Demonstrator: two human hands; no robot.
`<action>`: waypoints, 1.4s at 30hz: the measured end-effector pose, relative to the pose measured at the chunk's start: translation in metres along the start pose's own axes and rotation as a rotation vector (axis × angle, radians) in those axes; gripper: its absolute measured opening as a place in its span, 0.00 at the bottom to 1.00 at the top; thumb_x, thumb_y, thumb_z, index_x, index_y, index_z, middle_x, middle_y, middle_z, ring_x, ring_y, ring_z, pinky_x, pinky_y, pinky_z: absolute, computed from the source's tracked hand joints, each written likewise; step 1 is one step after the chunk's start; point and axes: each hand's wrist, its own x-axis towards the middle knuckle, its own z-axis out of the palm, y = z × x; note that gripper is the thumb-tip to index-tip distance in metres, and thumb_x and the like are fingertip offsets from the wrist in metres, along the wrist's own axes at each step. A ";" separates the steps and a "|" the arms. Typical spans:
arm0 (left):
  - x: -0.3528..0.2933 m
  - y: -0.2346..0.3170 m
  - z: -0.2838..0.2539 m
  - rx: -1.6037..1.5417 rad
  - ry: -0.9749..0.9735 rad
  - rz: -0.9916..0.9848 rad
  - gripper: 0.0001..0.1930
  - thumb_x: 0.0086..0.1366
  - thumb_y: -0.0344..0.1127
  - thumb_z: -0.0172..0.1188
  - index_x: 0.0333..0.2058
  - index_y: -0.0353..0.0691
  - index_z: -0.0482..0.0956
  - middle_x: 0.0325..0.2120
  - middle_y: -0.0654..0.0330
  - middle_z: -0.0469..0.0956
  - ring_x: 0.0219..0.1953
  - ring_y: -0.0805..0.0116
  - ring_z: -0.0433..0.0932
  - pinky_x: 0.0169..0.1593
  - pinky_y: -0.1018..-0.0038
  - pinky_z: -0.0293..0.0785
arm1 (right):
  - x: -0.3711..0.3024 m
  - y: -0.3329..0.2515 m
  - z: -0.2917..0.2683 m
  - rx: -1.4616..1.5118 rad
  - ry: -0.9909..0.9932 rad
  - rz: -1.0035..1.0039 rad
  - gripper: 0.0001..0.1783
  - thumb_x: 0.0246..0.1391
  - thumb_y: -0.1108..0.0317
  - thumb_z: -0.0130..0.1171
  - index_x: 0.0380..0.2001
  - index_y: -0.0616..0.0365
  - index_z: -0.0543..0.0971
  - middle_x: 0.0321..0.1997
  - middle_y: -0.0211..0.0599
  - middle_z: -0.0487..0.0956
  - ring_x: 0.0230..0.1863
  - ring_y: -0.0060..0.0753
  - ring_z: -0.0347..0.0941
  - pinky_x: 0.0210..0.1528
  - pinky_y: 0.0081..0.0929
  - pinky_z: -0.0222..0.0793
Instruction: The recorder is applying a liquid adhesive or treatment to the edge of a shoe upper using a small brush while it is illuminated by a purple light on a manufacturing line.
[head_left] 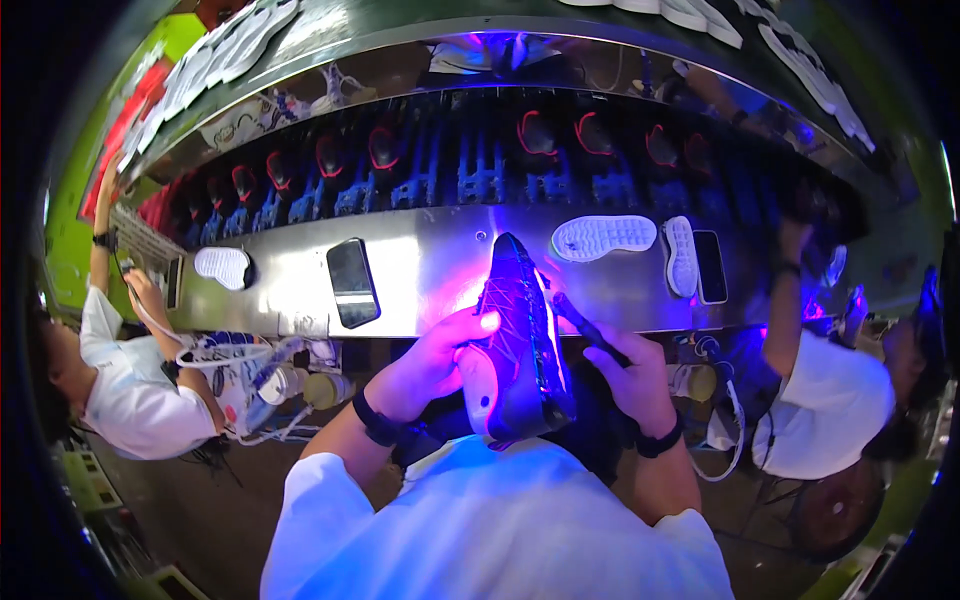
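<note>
At the counter's (630, 295) near edge, gripping shoe (515, 345) in left hand (432, 366), dark tool (594, 332) in right hand (637, 382): brace firmly, trace lightly!

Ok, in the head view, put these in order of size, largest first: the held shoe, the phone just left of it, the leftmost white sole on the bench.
1. Held shoe, clearly largest
2. Phone
3. Leftmost white sole

left grip (430, 365) partly behind shoe (512, 345), tool (588, 328) partly hidden in right grip (636, 378), shirt (510, 530) cut off below
</note>
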 end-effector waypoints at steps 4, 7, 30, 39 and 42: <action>-0.003 -0.003 -0.010 -0.368 -0.038 -0.039 0.28 0.76 0.49 0.47 0.67 0.39 0.63 0.52 0.44 0.77 0.48 0.52 0.83 0.38 0.66 0.86 | -0.002 -0.022 -0.023 0.140 -0.016 0.141 0.22 0.53 0.77 0.69 0.53 0.60 0.83 0.42 0.43 0.86 0.42 0.33 0.83 0.47 0.29 0.76; 0.001 -0.021 -0.008 -0.463 0.081 -0.075 0.32 0.76 0.57 0.42 0.65 0.37 0.65 0.47 0.42 0.81 0.39 0.44 0.86 0.30 0.71 0.88 | 0.006 -0.036 -0.046 -0.133 0.078 -0.098 0.23 0.47 0.75 0.72 0.49 0.57 0.85 0.33 0.40 0.83 0.29 0.32 0.79 0.34 0.25 0.73; -0.037 -0.051 -0.021 -0.971 -0.105 -0.433 0.27 0.68 0.57 0.57 0.47 0.35 0.76 0.42 0.35 0.75 0.32 0.54 0.79 0.28 0.75 0.83 | 0.025 -0.068 -0.028 -0.264 -0.127 -0.288 0.22 0.44 0.76 0.73 0.46 0.53 0.86 0.24 0.32 0.75 0.22 0.28 0.69 0.26 0.26 0.62; -0.016 -0.004 -0.028 -0.299 0.067 -0.102 0.25 0.71 0.49 0.58 0.59 0.39 0.73 0.49 0.53 0.82 0.50 0.56 0.83 0.50 0.59 0.83 | -0.023 0.030 -0.023 -0.159 -0.092 0.178 0.17 0.55 0.73 0.70 0.49 0.63 0.84 0.41 0.40 0.84 0.44 0.30 0.80 0.52 0.28 0.74; 0.009 0.059 -0.051 0.056 0.166 -0.023 0.21 0.68 0.36 0.64 0.57 0.38 0.74 0.48 0.57 0.83 0.49 0.64 0.84 0.56 0.65 0.80 | -0.020 0.059 -0.023 -0.032 -0.042 0.428 0.21 0.61 0.70 0.67 0.55 0.64 0.78 0.40 0.31 0.81 0.42 0.22 0.77 0.47 0.25 0.75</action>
